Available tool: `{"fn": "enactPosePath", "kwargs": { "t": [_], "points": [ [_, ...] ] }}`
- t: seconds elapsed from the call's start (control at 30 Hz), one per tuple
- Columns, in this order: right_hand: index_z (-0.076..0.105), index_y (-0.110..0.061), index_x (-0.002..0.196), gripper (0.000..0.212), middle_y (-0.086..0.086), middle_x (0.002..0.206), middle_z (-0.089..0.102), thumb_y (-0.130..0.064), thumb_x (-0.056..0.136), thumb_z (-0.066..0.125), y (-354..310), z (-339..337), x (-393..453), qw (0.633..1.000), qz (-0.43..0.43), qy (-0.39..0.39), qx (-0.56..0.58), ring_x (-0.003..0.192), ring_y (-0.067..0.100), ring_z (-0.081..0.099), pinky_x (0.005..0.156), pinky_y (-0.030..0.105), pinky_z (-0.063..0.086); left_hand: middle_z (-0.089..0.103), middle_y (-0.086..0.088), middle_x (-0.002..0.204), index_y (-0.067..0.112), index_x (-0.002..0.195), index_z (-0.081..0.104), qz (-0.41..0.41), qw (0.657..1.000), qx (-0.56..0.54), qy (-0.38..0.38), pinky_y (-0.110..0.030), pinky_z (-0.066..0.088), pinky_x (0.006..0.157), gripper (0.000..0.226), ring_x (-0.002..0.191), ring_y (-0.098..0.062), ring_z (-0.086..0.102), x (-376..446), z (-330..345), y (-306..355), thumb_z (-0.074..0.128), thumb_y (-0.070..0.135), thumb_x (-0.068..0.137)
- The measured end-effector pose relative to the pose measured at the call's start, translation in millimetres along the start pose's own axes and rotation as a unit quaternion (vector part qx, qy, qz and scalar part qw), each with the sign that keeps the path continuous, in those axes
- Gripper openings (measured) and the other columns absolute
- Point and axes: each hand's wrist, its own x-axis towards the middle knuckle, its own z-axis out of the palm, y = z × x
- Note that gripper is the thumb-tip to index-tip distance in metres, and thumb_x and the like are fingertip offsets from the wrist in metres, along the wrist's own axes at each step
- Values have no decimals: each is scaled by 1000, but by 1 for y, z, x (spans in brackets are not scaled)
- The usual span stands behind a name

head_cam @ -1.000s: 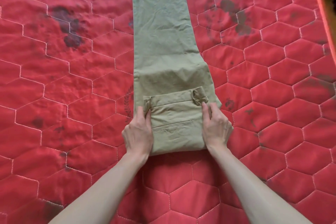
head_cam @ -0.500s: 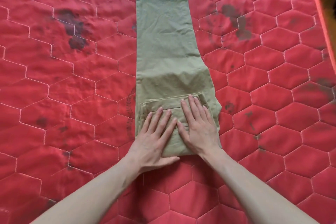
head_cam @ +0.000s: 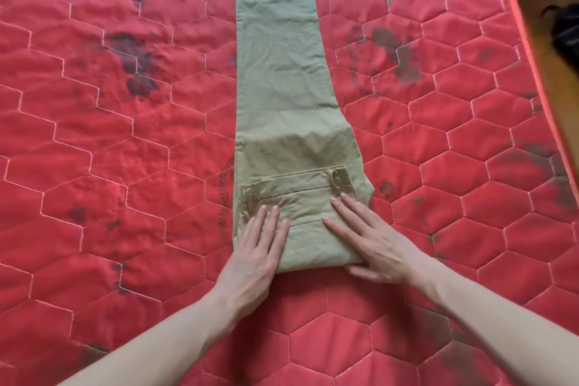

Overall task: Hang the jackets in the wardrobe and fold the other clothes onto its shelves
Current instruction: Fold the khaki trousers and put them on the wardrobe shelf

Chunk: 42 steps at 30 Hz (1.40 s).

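Both hands (head_cam: 257, 247) (head_cam: 372, 247) are sliding apart, flat and open, smoothing the folded trousers (head_cam: 282, 72); pressing outward evenly should be keeping the crease crisp.

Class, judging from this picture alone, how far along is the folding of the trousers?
Done: the olive-green cotton trousers lie lengthwise, waistband end folded over once. In hand: the left hand and right hand press that fold flat on the red quilted mattress. Left: folding the long leg; no wardrobe visible.
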Motion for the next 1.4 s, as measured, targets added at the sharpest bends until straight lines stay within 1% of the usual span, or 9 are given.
{"fn": "enactPosePath", "kwargs": {
  "t": [0.2, 0.33, 0.43, 0.57, 0.73, 0.83, 1.07, 1.27, 1.4],
  "points": [
    [37, -18, 158, 75, 5, 170, 24, -27, 87, 60, -24, -2, -5, 981, 81, 56, 166, 160, 19, 14, 128, 39, 20, 34, -26, 162, -3, 155, 36, -23, 994, -102, -22, -55, 36, 119, 94, 152, -46, 28, 0, -27, -4, 34, 7, 62],
    [58, -20, 139, 45, -3, 144, 62, -39, 97, 59, -36, -23, -19, 969, 97, 114, 197, 138, 9, 53, 114, 23, 40, 41, -16, 161, 5, 153, 43, -46, 955, -267, -120, -22, 13, 125, 82, 154, -32, 31, -3, -73, -10, 33, 11, 71],
    [63, -27, 124, 32, -15, 107, 71, -45, 97, 62, -53, -44, -33, 967, 103, 113, 206, 94, 7, 68, 80, 15, 46, 71, -4, 121, 16, 122, 64, -59, 925, -343, -155, -29, 47, 98, 61, 116, -23, 62, -11, -93, -15, 35, 16, 69],
    [64, -39, 117, 30, -16, 79, 68, -45, 89, 72, -72, -53, -56, 934, 171, 136, 282, 65, 4, 61, 62, 19, 47, 47, 7, 69, 9, 81, 55, -80, 885, -421, -183, -40, 39, 63, 19, 65, -9, 42, -31, -105, -22, 44, 22, 72],
    [76, -30, 101, 21, -4, 85, 75, -36, 83, 85, -85, -62, -59, 795, 319, 205, 473, 78, 10, 67, 73, 27, 52, 53, 0, 76, -1, 91, 68, -166, 766, -575, -237, -32, 36, 64, 31, 72, -12, 47, -38, -110, -48, 63, 26, 77],
    [75, -28, 107, 28, -9, 98, 79, -33, 82, 86, -90, -56, -51, 748, 345, 146, 547, 93, 1, 71, 80, 21, 53, 74, -13, 94, 2, 103, 77, -235, 677, -663, -217, -31, 47, 71, 37, 83, -21, 65, -37, -100, -54, 77, 24, 73],
    [71, -23, 114, 43, -15, 103, 79, -29, 77, 92, -81, -26, -32, 753, 372, 63, 540, 100, -2, 72, 87, 20, 55, 77, -12, 117, 13, 116, 78, -350, 515, -781, -53, -46, 54, 98, 32, 102, -25, 75, -27, -89, -31, 70, 35, 94],
    [76, -19, 102, 27, 1, 104, 79, -43, 90, 77, -61, -23, -6, 759, 356, 103, 536, 94, 7, 70, 88, 42, 57, 76, -3, 124, 23, 134, 66, -310, 590, -745, -27, -50, 54, 102, 51, 118, -24, 70, -19, -85, -37, 70, 50, 91],
    [71, -23, 105, 37, -5, 106, 77, -57, 90, 70, -42, -18, 22, 781, 368, 120, 491, 106, 16, 72, 91, 50, 55, 73, 13, 122, 31, 136, 52, -265, 692, -670, -47, -24, 58, 86, 46, 113, -4, 69, -17, -78, -54, 66, 9, 98]
  ]
}}
